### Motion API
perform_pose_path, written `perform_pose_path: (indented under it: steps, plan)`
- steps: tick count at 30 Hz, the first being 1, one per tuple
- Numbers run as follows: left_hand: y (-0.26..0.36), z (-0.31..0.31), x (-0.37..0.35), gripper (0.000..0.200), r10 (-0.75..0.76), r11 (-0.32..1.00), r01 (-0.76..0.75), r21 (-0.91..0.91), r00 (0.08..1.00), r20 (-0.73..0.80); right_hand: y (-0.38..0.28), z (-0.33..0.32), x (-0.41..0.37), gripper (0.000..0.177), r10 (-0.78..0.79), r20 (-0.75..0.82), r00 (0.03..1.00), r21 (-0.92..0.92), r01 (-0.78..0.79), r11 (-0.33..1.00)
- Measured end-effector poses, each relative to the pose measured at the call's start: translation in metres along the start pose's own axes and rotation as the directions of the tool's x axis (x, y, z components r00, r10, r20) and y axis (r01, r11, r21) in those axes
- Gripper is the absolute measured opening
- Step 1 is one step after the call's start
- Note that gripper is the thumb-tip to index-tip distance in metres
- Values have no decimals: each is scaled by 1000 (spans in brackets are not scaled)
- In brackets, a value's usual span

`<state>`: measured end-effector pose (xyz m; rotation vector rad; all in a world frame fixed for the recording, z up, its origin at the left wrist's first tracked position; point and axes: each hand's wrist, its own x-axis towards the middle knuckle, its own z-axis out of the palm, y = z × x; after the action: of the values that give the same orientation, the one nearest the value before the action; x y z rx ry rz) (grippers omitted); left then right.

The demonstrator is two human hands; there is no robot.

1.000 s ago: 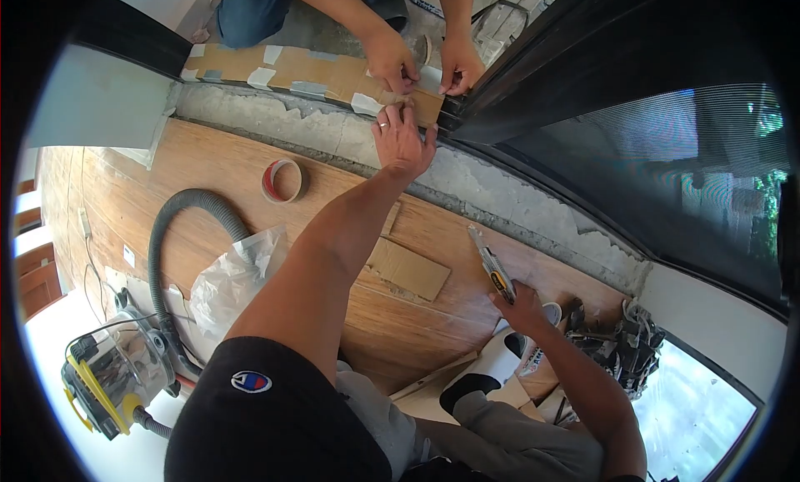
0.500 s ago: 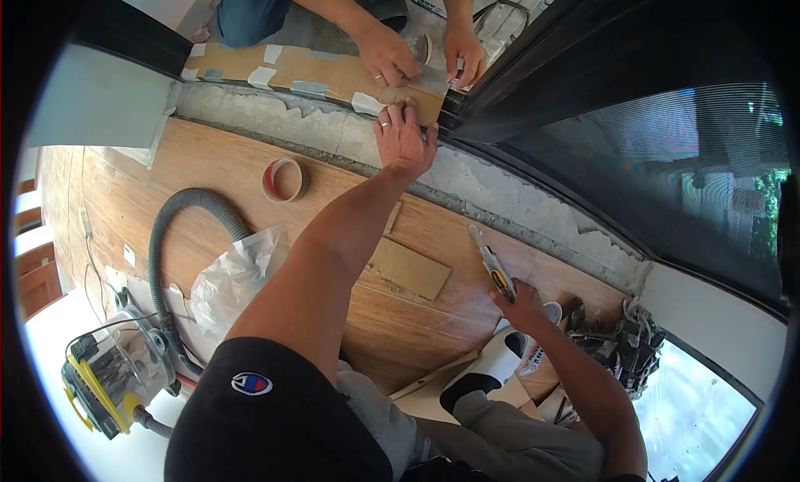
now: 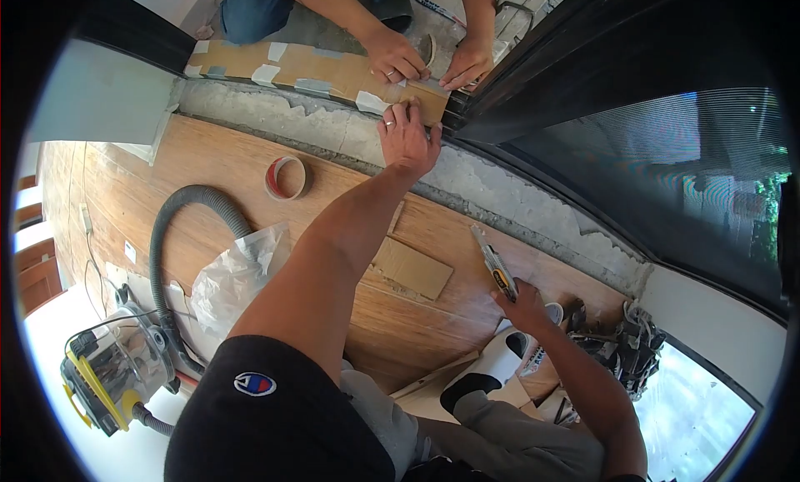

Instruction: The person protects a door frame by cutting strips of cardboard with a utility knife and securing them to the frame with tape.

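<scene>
My left hand [image 3: 408, 139] presses with spread fingers on the right end of a long cardboard strip [image 3: 329, 72], which lies along the door sill and carries pieces of white and grey tape. My right hand [image 3: 525, 305], low on the right, is wrapped round a utility knife [image 3: 497, 269] whose blade end points up and away over the wood floor. Across the sill, a co-worker's two hands [image 3: 396, 59] touch the strip's far edge, just beyond my left fingertips. A short cardboard piece [image 3: 412, 268] lies on the floor between my arms.
A tape roll [image 3: 287, 179] sits on the wood floor. Left of my arm are a clear plastic bag [image 3: 237, 286], a black hose [image 3: 158, 240] and a yellow-black vacuum [image 3: 108, 374]. A dark screen door [image 3: 650, 140] stands at right; tangled gear [image 3: 625, 349] lies beyond my right forearm.
The co-worker's right-side hand has come down and inward onto the strip's far edge, with its fingertips now nearer the other hand. My own hands have hardly moved.
</scene>
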<state>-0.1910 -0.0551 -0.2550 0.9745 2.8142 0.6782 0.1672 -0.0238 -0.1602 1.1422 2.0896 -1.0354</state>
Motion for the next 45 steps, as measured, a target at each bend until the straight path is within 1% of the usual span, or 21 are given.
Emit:
perform_pose_path:
  steps: [2, 5, 19, 23, 26, 34, 38, 40, 45]
  plan:
    - [-1, 1, 0, 71, 4, 1000, -4, -1, 1000, -5, -2, -1, 0, 56, -6, -8, 1000, 1, 6, 1000]
    - [-1, 1, 0, 71, 10, 1000, -10, -3, 1000, -14, -4, -3, 0, 56, 11, 21, 1000, 2, -11, 1000]
    - [-3, 2, 0, 70, 34, 999, -33, 30, 999, -41, 3, -2, 2, 57, -7, -16, 1000, -42, 6, 999]
    - [-2, 1, 0, 71, 32, 999, -31, 33, 999, -38, -1, -5, -1, 56, 12, -3, 1000, -20, -12, 1000]
    - [-3, 1, 0, 71, 32, 999, -31, 40, 999, -34, 0, -3, 0, 56, 5, -21, 1000, -35, -6, 999]
    - [-5, -1, 0, 71, 39, 997, -39, 69, 999, -6, 5, 0, 1, 54, -46, -53, 998, -26, 45, 999]
    - [-6, 1, 1, 72, 50, 997, -48, 64, 999, -20, 1, -3, 0, 54, -45, -45, 998, 0, 45, 999]
    - [-7, 1, 1, 72, 53, 997, -52, 59, 998, -25, -2, -5, -1, 54, -4, -12, 1000, 2, 4, 1000]
    - [-8, 1, 0, 72, 75, 995, -72, 65, 996, -46, 2, -2, 0, 54, -20, -37, 999, -14, 19, 1000]
